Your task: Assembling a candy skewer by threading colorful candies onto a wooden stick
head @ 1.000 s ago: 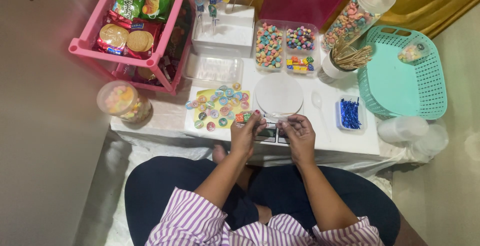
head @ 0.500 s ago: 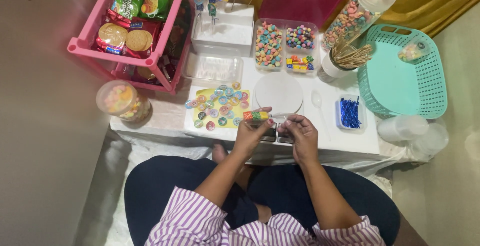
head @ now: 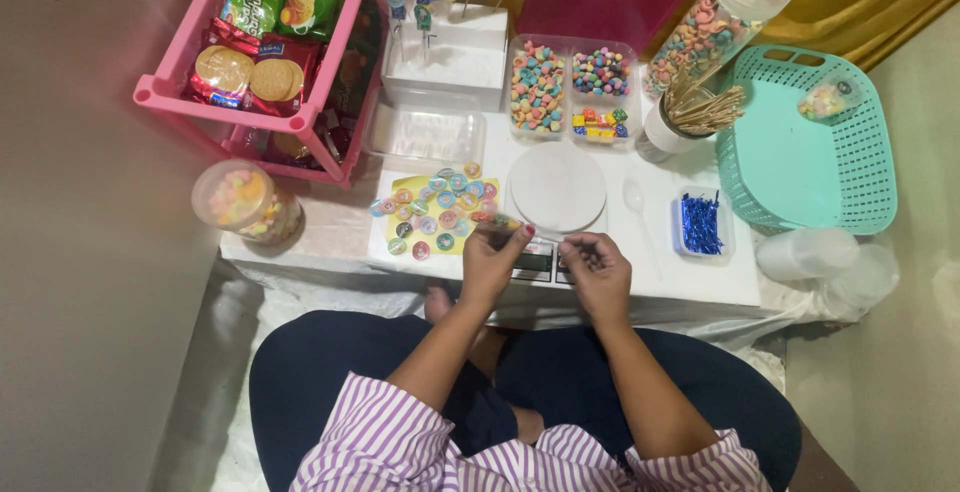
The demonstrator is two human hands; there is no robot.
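1. White tabletop (head: 700, 277) fills the middle of the frame, with the person's lap and striped sleeves at the bottom.
2. Left hand (head: 492, 260) sits at centre, its fingertips pinched in a closed grip on a small colourful piece (head: 503, 222) just below the round lid.
3. Right hand (head: 598, 270) lies just right of it, fingers curled shut on a thin stick (head: 550, 240) that runs toward the left hand; the stick is too fine to see fully.
4. Both hands hover over a small scale (head: 535, 260), whose display peeks out between them.
5. White round lid (head: 557, 187) rests just above the hands, near the frame's centre.
6. Yellow sheet (head: 432, 214) covered in round stickers lies left of the lid, beside the left hand.
7. Clear spoon (head: 636, 204) lies right of the lid, and next to it a small tray of blue ties (head: 701, 224).
8. Two clear boxes of coloured candy (head: 568, 87) stand above the lid.
9. Cup of wooden skewers (head: 690, 117) stands right of them, touching a tall cereal jar (head: 715, 27) that leans toward the upper right.
10. Teal basket (head: 800, 147) occupies the right side.
11. Pink rack (head: 260, 62) with biscuit packs fills the upper left; a round candy tub (head: 240, 202) sits below it.
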